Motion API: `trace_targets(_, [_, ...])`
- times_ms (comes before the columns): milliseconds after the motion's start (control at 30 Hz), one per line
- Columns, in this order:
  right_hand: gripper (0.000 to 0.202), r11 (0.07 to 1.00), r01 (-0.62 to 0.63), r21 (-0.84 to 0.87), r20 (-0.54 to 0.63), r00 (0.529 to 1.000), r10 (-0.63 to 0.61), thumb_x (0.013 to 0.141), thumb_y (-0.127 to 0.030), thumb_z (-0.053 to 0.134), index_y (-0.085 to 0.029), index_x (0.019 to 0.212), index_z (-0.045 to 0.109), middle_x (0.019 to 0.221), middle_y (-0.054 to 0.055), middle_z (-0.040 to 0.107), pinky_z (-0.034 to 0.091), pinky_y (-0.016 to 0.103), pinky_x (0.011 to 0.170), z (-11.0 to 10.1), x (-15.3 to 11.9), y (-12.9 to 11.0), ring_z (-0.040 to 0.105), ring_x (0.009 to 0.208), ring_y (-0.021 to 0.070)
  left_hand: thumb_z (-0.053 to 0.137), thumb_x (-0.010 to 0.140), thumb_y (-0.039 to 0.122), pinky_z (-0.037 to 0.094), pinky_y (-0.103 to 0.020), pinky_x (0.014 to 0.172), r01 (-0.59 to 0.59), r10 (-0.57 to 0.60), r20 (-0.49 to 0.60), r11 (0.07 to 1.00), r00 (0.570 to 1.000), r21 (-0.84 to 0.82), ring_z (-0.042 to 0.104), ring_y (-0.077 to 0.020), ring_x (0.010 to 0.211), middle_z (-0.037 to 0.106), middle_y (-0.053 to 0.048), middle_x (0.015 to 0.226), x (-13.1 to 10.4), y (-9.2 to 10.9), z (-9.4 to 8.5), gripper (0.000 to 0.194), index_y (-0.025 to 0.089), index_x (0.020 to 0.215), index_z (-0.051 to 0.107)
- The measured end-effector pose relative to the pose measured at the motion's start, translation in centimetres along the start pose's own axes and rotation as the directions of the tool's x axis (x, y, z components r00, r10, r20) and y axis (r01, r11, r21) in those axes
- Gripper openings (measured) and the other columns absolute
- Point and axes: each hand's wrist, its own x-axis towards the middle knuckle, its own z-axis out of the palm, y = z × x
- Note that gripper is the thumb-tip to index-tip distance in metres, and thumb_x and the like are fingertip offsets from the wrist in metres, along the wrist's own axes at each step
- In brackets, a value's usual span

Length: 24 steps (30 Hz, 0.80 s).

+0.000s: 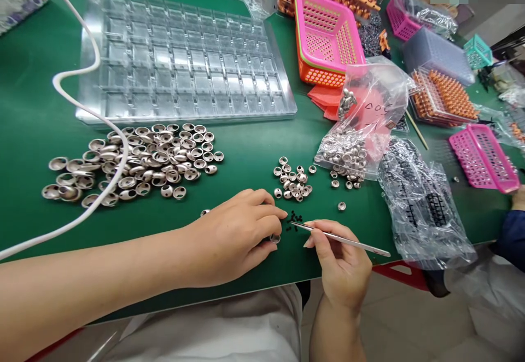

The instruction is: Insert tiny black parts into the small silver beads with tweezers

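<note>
Pinched between thumb and fingers of the right hand (342, 266): slim metal tweezers (340, 238), held low like a pen so the tips meet a cluster of tiny black parts (292, 221) on the green table (254, 154).

Left hand (235, 236): fingers curled and pressed down around one small metal cup (274, 238), seemingly steadying it right beside the black parts, within reach of the tweezer tips. Whether the cup is gripped or only pinned under the fingertips cannot be told.

Just beyond the hands: a small heap of little silver cups (292, 180), loose and close by, apparently as ready stock; a few strays lie near it.

Left of centre: a broad spread of larger silver cups (135, 162), crossed by a white cable (88, 116).

Right: an open clear bag of silver cups (353, 143) spilling toward the small heap, and a second clear bag of dark parts (422, 203).

Further back: a clear compartment tray (180, 58), lying flat, cells showing no contents.

Far edge: stacked pink and orange baskets (328, 39), racks of orange pieces (445, 97), another pink basket (484, 157).

Right margin: a blue sleeve (512, 236) of another person.
</note>
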Motion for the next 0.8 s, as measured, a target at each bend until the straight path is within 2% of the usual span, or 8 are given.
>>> trace_targets(333, [0.018,0.998,0.027,-0.054,0.036,0.999,-0.025,0.091,-0.017,0.07,-0.027,0.104,0.074,0.098,0.0,0.077,0.059,0.021,0.06,-0.16,-0.02,0.42,0.069,0.064,0.0086,0.059,0.096,0.017,0.051,-0.042,0.088,0.013,-0.013,-0.016,1.0,1.0,-0.017,0.058,-0.0254,0.106,0.073,-0.007,0.118,0.04,-0.27,0.23,0.007,0.017,0.092,0.064])
trace_targets(800, [0.017,0.999,0.016,-0.042,0.018,1.0,-0.015,0.091,-0.016,0.07,-0.027,0.103,0.075,0.098,0.0,0.077,0.058,0.021,0.058,-0.06,-0.15,0.23,0.068,0.064,0.0093,0.059,0.096,0.016,0.053,-0.043,0.088,0.012,-0.011,-0.046,1.0,0.999,0.021,0.06,-0.0262,0.106,0.071,-0.009,0.116,0.11,-0.23,0.49,0.007,0.017,0.092,0.065])
